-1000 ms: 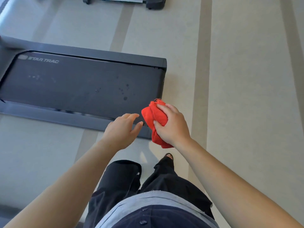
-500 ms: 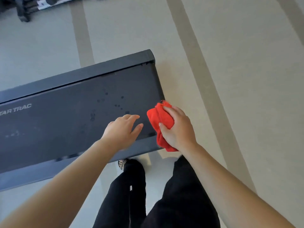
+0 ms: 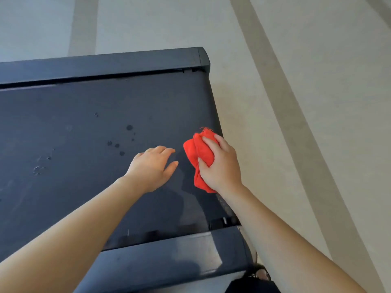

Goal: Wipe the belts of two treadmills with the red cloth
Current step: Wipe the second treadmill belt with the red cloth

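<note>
**At the right end of the belt: cloth poised for a first stroke**

Head view. Over the right end of the treadmill belt (image 3: 84,144), close to its end edge, the right hand (image 3: 220,163) held the red cloth (image 3: 197,153) bunched up. Fingers were curled over the top, the thumb was clamped on the side, and a fold hung below the palm. Whether the cloth touched the belt could not be told. The left hand (image 3: 152,168) was just beside it on the left, low over the belt, fingers relaxed and slightly spread, holding nothing. Dark spots (image 3: 129,127) sat just beyond the left hand, and pale scuffs (image 3: 39,169) lay toward the belt's left. The near side rail (image 3: 169,263) and far side rail (image 3: 105,64) framed the belt, with striped floor (image 3: 317,102) around.

Step, as judged: the start of wiping the first belt, with no wiped streak showing. The next move probably calls for pressing the cloth flat and drawing it left across the spots, with the left hand out of its path.

Versus half a second earlier: the cloth had been off the belt's near right corner and was now in over the belt. The left hand had also moved farther in. The view was closer, and the belt lettering had gone out of frame. The grip on the cloth was unchanged.
</note>
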{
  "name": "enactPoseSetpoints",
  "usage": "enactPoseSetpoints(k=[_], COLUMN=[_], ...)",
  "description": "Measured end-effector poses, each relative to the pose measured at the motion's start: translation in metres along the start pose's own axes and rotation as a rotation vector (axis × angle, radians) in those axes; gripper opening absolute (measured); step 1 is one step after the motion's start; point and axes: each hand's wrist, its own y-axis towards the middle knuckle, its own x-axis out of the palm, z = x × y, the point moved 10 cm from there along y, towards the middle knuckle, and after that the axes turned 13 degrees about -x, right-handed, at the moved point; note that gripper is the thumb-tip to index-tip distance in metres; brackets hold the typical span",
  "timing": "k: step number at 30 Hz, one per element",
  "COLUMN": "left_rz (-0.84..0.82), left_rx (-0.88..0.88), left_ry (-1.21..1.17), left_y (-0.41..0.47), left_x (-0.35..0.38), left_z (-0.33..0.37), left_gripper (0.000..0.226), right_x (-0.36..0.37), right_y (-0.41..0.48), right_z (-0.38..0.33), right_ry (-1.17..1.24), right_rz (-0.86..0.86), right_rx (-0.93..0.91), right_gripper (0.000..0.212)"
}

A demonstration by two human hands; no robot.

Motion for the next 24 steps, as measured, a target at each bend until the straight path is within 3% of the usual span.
enactPoseSetpoints(k=[5, 11, 18, 24], left_rz=[0.319, 0.477, 0.515, 0.418], left_rx=[0.003, -0.081, -0.075, 0.038], left_ry=[-0.147, -0.15, -0.145, -0.104], left_y=[0.092, 0.126, 0.125, 0.151], left_x=[0.043, 0.072, 0.07, 0.063], left_z=[-0.006, -0.02, -0.018, -0.01], left_gripper=[0.05, 0.053, 0.054, 0.057], right_x=[0.065, 0.087, 0.089, 0.094], right_y=[0.048, 0.084, 0.061, 0.06], right_z=[0.056, 0.073, 0.072, 0.073], right_ry=[-0.185, -0.341, -0.393, -0.38], right_rz=[0.048, 0.033, 0.0, 0.001], right_rx=[-0.117, -0.095, -0.112, -0.118], right_gripper=[0.058, 0.06, 0.064, 0.066])
